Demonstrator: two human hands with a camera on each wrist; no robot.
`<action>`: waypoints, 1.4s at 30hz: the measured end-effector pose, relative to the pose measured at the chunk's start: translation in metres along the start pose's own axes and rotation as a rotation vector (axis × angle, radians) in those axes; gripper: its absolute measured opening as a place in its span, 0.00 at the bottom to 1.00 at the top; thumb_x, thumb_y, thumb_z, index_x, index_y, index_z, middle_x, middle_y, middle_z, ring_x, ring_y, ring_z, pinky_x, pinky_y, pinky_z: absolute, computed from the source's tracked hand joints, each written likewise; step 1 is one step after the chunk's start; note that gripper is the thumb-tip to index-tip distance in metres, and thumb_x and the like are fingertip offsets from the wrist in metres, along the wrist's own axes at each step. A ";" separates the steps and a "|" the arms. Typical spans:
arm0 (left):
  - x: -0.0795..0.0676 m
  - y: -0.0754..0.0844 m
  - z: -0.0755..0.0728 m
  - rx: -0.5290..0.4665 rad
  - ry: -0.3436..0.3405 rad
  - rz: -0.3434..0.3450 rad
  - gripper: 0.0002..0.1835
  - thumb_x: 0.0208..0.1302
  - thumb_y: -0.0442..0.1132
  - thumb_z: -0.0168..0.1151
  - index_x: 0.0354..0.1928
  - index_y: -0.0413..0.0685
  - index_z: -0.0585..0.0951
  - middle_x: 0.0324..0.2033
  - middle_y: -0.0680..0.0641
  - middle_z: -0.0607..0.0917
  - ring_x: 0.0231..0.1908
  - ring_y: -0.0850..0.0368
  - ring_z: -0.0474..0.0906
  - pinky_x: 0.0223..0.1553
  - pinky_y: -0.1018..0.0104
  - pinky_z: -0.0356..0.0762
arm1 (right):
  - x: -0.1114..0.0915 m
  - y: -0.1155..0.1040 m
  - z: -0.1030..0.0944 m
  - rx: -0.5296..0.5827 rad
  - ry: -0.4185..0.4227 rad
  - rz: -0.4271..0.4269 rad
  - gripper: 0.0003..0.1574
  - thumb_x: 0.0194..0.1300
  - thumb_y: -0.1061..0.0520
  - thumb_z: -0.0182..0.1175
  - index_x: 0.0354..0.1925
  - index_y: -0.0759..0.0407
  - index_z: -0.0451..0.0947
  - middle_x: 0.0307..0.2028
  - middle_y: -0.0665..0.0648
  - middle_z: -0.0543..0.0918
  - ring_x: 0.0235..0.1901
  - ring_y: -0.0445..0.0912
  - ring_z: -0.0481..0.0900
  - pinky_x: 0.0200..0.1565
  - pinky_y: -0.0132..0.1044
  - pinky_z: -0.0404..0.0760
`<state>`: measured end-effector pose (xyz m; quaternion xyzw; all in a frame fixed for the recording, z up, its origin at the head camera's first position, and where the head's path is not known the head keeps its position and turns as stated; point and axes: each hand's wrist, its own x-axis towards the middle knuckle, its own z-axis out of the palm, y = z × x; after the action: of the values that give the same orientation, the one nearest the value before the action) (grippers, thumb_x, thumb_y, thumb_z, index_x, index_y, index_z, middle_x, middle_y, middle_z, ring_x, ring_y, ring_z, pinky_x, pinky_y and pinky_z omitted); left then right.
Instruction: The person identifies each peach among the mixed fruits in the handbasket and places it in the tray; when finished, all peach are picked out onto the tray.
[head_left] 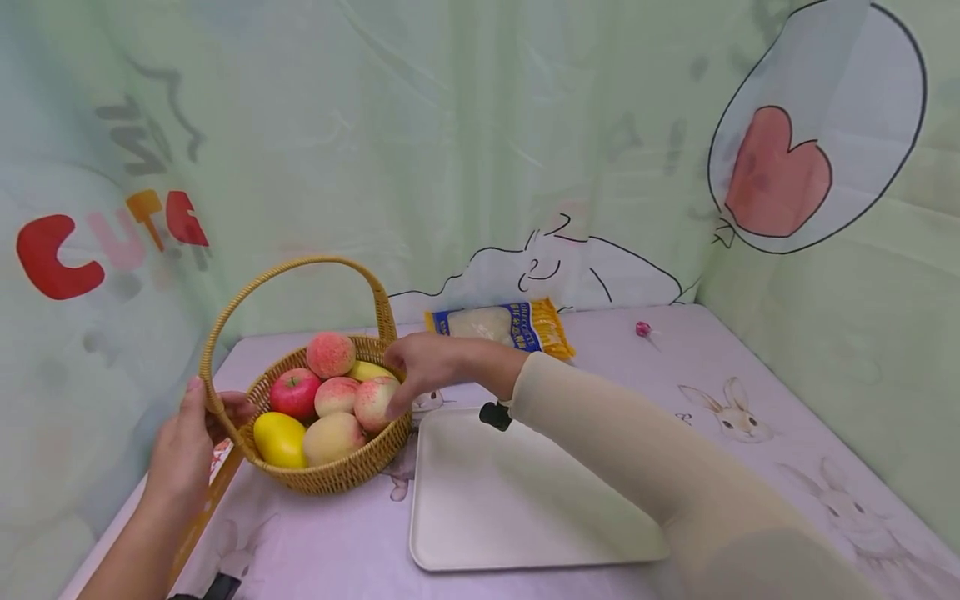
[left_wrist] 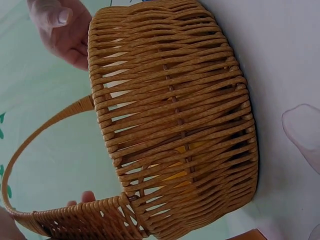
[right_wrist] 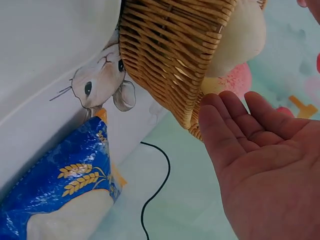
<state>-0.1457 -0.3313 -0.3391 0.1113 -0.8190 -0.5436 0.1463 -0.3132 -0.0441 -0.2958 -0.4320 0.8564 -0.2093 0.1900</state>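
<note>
A woven basket point(head_left: 337, 479) with a tall arched handle stands at the left of the table. Inside lie a red apple point(head_left: 294, 394), a yellow mango-like fruit point(head_left: 280, 440), a yellow banana-like fruit point(head_left: 371, 372) and several peaches, one a deeper pink peach point(head_left: 331, 355) at the back. My left hand point(head_left: 183, 437) holds the handle's left base, its fingertips point(left_wrist: 88, 196) showing past the weave. Over the basket's right rim reaches my right hand point(head_left: 431, 364), thumb beside a pale peach point(head_left: 375, 403). In the right wrist view its fingers point(right_wrist: 260, 117) are loosely extended; contact with the fruit is unclear.
A white tray point(head_left: 525, 508) lies right of the basket, under my right forearm. Behind it is a blue and yellow food bag point(head_left: 495, 327). A small wrapped lollipop point(head_left: 642, 328) lies at the back right. Printed curtains point(head_left: 450, 150) enclose the table.
</note>
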 end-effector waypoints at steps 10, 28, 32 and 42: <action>-0.003 -0.003 -0.001 -0.012 -0.004 0.005 0.42 0.80 0.68 0.23 0.55 0.41 0.79 0.37 0.65 0.86 0.43 0.69 0.82 0.47 0.84 0.71 | 0.021 -0.007 0.014 0.005 -0.076 0.080 0.53 0.52 0.41 0.80 0.69 0.58 0.71 0.59 0.52 0.80 0.55 0.44 0.77 0.58 0.38 0.80; -0.002 -0.001 0.007 -0.061 0.002 0.018 0.39 0.82 0.65 0.25 0.53 0.45 0.81 0.36 0.65 0.87 0.43 0.69 0.82 0.49 0.83 0.71 | 0.038 -0.015 0.033 -0.280 -0.125 0.033 0.26 0.54 0.46 0.77 0.44 0.54 0.76 0.35 0.48 0.79 0.38 0.42 0.75 0.40 0.30 0.76; -0.002 -0.002 0.007 -0.050 0.004 0.033 0.40 0.81 0.66 0.25 0.54 0.43 0.81 0.36 0.64 0.87 0.43 0.69 0.82 0.48 0.83 0.71 | 0.037 -0.015 0.033 -0.248 -0.113 0.044 0.23 0.56 0.47 0.76 0.43 0.54 0.76 0.35 0.49 0.80 0.37 0.42 0.76 0.38 0.30 0.77; 0.000 -0.004 -0.001 -0.076 -0.012 0.030 0.36 0.81 0.66 0.24 0.50 0.53 0.81 0.37 0.65 0.86 0.44 0.68 0.82 0.48 0.83 0.71 | 0.037 -0.009 0.023 -0.115 -0.021 -0.034 0.31 0.57 0.47 0.76 0.54 0.56 0.78 0.42 0.48 0.83 0.43 0.40 0.80 0.44 0.29 0.80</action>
<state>-0.1455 -0.3339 -0.3425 0.0899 -0.8003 -0.5725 0.1537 -0.3163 -0.0832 -0.3157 -0.4589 0.8575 -0.1586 0.1703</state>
